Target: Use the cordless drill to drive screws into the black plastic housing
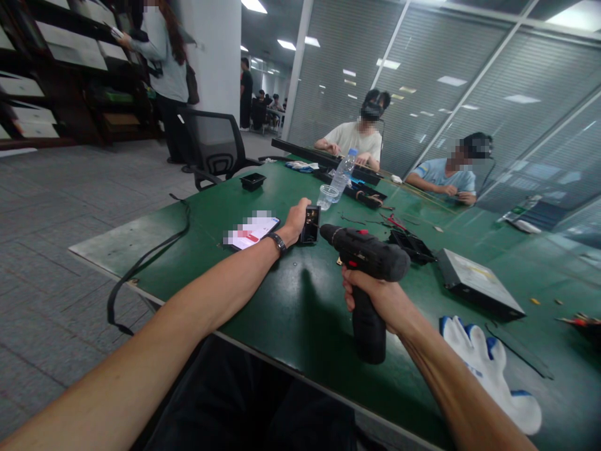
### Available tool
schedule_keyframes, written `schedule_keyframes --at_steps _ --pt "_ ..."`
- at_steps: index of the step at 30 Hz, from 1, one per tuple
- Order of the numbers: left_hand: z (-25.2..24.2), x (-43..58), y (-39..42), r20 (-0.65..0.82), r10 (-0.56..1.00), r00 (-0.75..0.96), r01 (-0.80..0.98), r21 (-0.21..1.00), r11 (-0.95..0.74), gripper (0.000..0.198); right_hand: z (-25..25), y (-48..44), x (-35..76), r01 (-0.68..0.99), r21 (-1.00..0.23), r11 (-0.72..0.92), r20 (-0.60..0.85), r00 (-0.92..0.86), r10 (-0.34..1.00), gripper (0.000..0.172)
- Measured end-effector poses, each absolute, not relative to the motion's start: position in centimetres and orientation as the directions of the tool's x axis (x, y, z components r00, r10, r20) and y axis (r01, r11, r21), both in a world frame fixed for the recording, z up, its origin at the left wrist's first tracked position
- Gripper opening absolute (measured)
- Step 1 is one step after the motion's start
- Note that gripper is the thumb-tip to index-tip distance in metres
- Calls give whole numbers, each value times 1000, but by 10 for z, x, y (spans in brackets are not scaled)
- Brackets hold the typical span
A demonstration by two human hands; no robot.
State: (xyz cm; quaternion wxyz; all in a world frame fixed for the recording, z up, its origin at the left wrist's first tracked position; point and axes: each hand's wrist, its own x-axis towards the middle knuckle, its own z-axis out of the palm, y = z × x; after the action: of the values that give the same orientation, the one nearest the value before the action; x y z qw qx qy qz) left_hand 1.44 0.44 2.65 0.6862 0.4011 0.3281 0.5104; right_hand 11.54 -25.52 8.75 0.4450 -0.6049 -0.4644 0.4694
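My right hand (370,291) is wrapped round the handle of a black cordless drill (370,250) with small red parts. The drill's chuck points left, toward a small black box-like part (310,227) that stands on edge on the table. Fingers of my left hand (295,222) grip that part from its left side; its inner face shows some brassy bits. A short gap lies between the chuck and the part. Whether a bit sits in the chuck I cannot tell. Just left of my left hand lies a phone (253,233) with its screen lit.
On the green table (263,294) are a plastic cup (326,197), a water bottle (344,175), a small black tray (253,181), a grey metal box (479,282), a white-and-blue glove (493,369) and a black strap (150,263). Two people sit across the table, working with their hands.
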Motion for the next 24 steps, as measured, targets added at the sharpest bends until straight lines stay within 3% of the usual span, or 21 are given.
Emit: schedule_keyframes --at_steps 24 --pt "35 11 -5 -91 960 264 -469 858 210 33 87 -255 117 143 -975 -168 -151 124 981 20"
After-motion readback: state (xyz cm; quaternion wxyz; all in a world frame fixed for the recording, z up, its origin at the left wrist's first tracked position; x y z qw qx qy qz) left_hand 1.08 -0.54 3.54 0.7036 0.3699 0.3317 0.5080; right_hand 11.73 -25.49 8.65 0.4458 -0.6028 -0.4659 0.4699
